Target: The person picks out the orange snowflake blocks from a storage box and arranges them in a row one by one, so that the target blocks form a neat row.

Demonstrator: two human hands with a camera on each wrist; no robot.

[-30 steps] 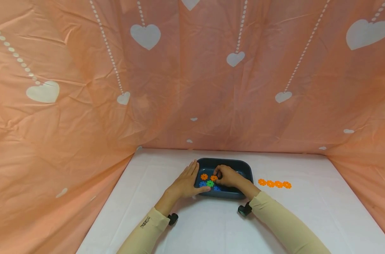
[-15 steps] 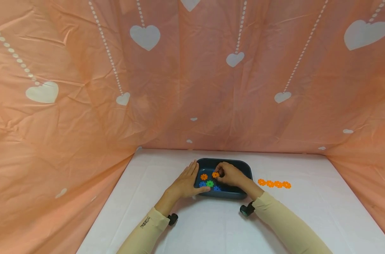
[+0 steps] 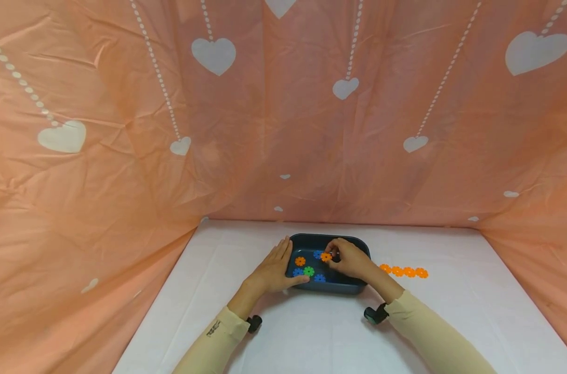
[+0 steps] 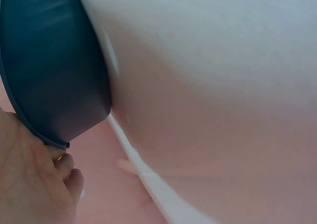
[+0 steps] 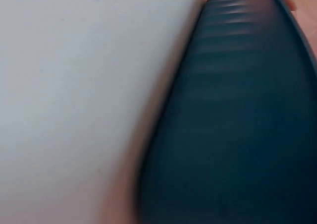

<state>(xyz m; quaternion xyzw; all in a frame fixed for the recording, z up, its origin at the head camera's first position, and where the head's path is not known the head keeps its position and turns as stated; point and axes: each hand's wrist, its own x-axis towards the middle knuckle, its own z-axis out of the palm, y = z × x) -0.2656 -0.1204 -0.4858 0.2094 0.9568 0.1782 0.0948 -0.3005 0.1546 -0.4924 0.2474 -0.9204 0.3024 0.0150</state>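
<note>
A dark blue rectangular tray [image 3: 306, 287] stands on the white table. My left hand [image 3: 272, 269] rests against its left end, fingers straight along the rim and thumb over the near left corner. In the left wrist view the fingers of my left hand [image 4: 37, 179] lie at the rim of the tray [image 4: 54, 75]. My right hand [image 3: 351, 258] is over the tray, pinching an orange flower-shaped disc [image 3: 326, 257] between thumb and fingers. In the tray lie another orange disc [image 3: 300, 261], a green disc [image 3: 308, 271] and several blue discs [image 3: 319, 278]. The right wrist view shows only the tray's outer side [image 5: 237, 110].
Right of the tray, several orange discs [image 3: 409, 272] lie in a row on the white table [image 3: 302, 337]. My right forearm crosses the tray's right end. An orange cloth [image 3: 246, 156] with white hearts hangs behind and at both sides.
My right hand has lifted the orange disc and moved right with it, uncovering a blue disc beneath. The left hand has stayed on the tray.
</note>
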